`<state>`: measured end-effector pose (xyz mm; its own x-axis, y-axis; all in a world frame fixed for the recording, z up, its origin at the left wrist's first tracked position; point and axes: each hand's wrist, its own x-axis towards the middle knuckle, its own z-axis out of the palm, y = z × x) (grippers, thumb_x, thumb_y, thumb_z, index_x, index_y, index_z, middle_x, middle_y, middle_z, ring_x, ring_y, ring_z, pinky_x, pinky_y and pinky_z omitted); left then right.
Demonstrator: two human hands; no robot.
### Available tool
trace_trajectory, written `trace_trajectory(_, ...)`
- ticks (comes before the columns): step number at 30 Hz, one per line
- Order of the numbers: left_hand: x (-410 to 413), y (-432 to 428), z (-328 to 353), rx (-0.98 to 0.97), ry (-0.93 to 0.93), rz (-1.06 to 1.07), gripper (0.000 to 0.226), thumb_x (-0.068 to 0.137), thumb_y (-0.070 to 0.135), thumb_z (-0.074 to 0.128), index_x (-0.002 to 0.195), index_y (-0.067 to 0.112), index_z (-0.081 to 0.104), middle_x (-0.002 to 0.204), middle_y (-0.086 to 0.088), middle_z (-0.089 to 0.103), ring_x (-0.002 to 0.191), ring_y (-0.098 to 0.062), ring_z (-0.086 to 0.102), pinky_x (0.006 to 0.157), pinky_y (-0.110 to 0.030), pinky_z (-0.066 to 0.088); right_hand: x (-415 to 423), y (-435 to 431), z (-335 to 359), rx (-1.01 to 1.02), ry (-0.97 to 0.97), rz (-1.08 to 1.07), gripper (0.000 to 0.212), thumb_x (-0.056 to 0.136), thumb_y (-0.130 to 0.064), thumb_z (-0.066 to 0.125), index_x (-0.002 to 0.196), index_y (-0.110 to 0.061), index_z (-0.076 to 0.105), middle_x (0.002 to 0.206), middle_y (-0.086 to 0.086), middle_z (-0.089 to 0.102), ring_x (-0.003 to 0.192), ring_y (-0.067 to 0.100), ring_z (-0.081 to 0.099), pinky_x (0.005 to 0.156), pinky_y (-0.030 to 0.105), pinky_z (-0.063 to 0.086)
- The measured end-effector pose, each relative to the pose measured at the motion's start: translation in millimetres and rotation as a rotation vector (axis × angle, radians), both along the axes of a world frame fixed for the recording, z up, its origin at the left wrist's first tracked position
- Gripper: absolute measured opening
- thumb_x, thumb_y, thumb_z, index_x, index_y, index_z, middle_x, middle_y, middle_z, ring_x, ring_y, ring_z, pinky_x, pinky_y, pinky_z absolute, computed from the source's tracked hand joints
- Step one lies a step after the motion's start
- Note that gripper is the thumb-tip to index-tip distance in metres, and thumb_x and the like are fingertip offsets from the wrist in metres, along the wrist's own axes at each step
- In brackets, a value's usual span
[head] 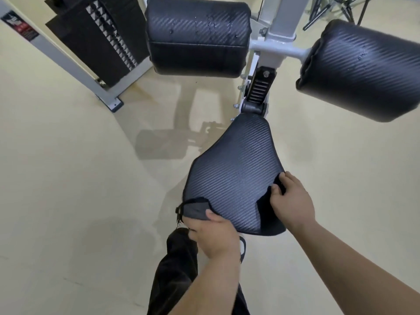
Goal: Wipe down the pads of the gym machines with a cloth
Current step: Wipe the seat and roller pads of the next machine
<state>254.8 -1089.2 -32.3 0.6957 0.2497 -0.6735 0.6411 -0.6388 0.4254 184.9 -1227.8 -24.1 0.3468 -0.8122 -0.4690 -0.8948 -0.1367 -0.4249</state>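
Your left hand [212, 235] is closed on a grey cloth [195, 209], pressing it against the near left corner of the black seat pad [234, 176]. Your right hand [292, 201] grips the seat pad's right edge, fingers curled over dark fabric there; you cannot tell whether that is more cloth. Beyond the seat, two padded rollers [196, 35] [363, 69] hang from the white frame [280, 30], droplets visible on both.

Open floor [68, 178] left of seat pad [234, 169]; roller pads [197, 35] & frame [279, 26] block beyond.
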Motion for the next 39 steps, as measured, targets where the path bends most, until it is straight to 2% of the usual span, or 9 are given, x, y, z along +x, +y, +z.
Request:
trace_trajectory(3, -50, -29, 15, -0.12, 0.137, 0.155, 0.062, 0.105, 0.022, 0.049, 0.154, 0.003, 0.017, 0.133, -0.032, 0.05, 0.098, -0.041, 0.057, 0.083, -0.041, 0.045, -10, -4, 7, 0.142, -0.093, 0.018, 0.009, 0.099, -0.011, 0.048, 0.101, -0.013, 0.056, 0.109, -0.007, 0.053, 0.108, 0.026, 0.056, 0.082, 0.034, 0.042)
trace_trajectory(6, -88, -54, 34, -0.164, 0.332, 0.186, 0.05, 0.107, 0.021, 0.048, 0.143, -0.006, 0.028, 0.139, -0.029, 0.052, 0.122, -0.04, 0.057, 0.094, -0.035, 0.041, -22, -9, 33, 0.432, -0.248, -0.345, 0.026, 0.103, -0.012, 0.05, 0.12, -0.013, 0.07, 0.13, -0.008, 0.064, 0.122, 0.018, 0.057, 0.111, 0.035, 0.043)
trace_trajectory(8, -94, -61, 47, -0.181, 0.388, 0.147, 0.049, 0.108, 0.026, 0.048, 0.143, -0.005, 0.033, 0.142, -0.021, 0.053, 0.126, -0.034, 0.054, 0.098, -0.033, 0.038, -39, -14, 48, 0.438, -0.257, -0.48, 0.022, 0.1, -0.022, 0.056, 0.106, -0.011, 0.075, 0.116, 0.005, 0.073, 0.112, 0.03, 0.065, 0.108, 0.048, 0.051)
trace_trajectory(12, -82, -62, 87, -0.416, 0.337, -0.236, 0.03, 0.103, 0.038, 0.053, 0.132, 0.032, 0.045, 0.125, 0.006, 0.063, 0.107, -0.016, 0.062, 0.101, -0.037, 0.049, -68, -15, 86, 0.471, -0.281, -0.498, 0.035, 0.097, -0.05, 0.06, 0.097, -0.019, 0.075, 0.102, 0.007, 0.076, 0.096, 0.028, 0.072, 0.082, 0.044, 0.058)
trace_trajectory(15, -68, -74, 107, -0.608, 0.327, -0.689, 0.048, 0.091, 0.039, 0.06, 0.133, 0.055, 0.042, 0.126, 0.017, 0.062, 0.118, -0.006, 0.061, 0.104, -0.04, 0.052, -72, -13, 96, 0.84, -0.468, -0.582, 0.056, 0.092, -0.074, 0.053, 0.117, -0.029, 0.076, 0.118, 0.0, 0.077, 0.111, 0.02, 0.072, 0.099, 0.044, 0.054)
trace_trajectory(22, -6, -97, 104, -0.533, 0.685, -1.319, 0.063, 0.084, 0.015, 0.049, 0.133, 0.054, 0.055, 0.117, 0.008, 0.069, 0.111, -0.015, 0.064, 0.106, -0.037, 0.048, -85, -16, 98, 1.074, -0.832, -1.02, 0.071, 0.089, -0.07, 0.048, 0.116, -0.013, 0.08, 0.122, 0.016, 0.075, 0.11, 0.031, 0.074, 0.088, 0.041, 0.06)
trace_trajectory(28, 19, -126, 67, -0.152, 0.222, -1.828, 0.063, 0.091, 0.017, 0.048, 0.152, 0.033, 0.043, 0.15, -0.001, 0.051, 0.136, -0.027, 0.049, 0.114, -0.045, 0.042, -87, -21, 61, 0.568, -0.371, -0.862, 0.016, 0.09, -0.012, 0.064, 0.103, -0.011, 0.073, 0.096, 0.009, 0.079, 0.084, 0.027, 0.074, 0.072, 0.037, 0.058)
trace_trajectory(32, 65, -146, 44, 0.528, -0.081, -2.019, 0.1, 0.094, 0.05, 0.064, 0.163, 0.012, 0.004, 0.171, -0.018, -0.001, 0.156, -0.043, 0.003, 0.121, -0.066, 0.018, -90, -33, 45, 0.42, -0.182, -0.708, 0.037, 0.083, -0.028, 0.065, 0.116, -0.02, 0.053, 0.093, 0.004, 0.073, 0.084, 0.025, 0.071, 0.073, 0.039, 0.059)
trace_trajectory(39, 105, -128, 8, 0.408, -0.13, -2.003, 0.121, 0.076, 0.087, 0.056, 0.161, 0.037, -0.014, 0.171, -0.001, -0.021, 0.158, -0.034, -0.011, 0.119, -0.064, 0.029, -44, 22, 2, 0.363, -0.284, -0.713, 0.04, 0.096, -0.051, 0.056, 0.132, -0.044, 0.039, 0.112, -0.007, 0.068, 0.099, 0.024, 0.068, 0.089, 0.049, 0.058)
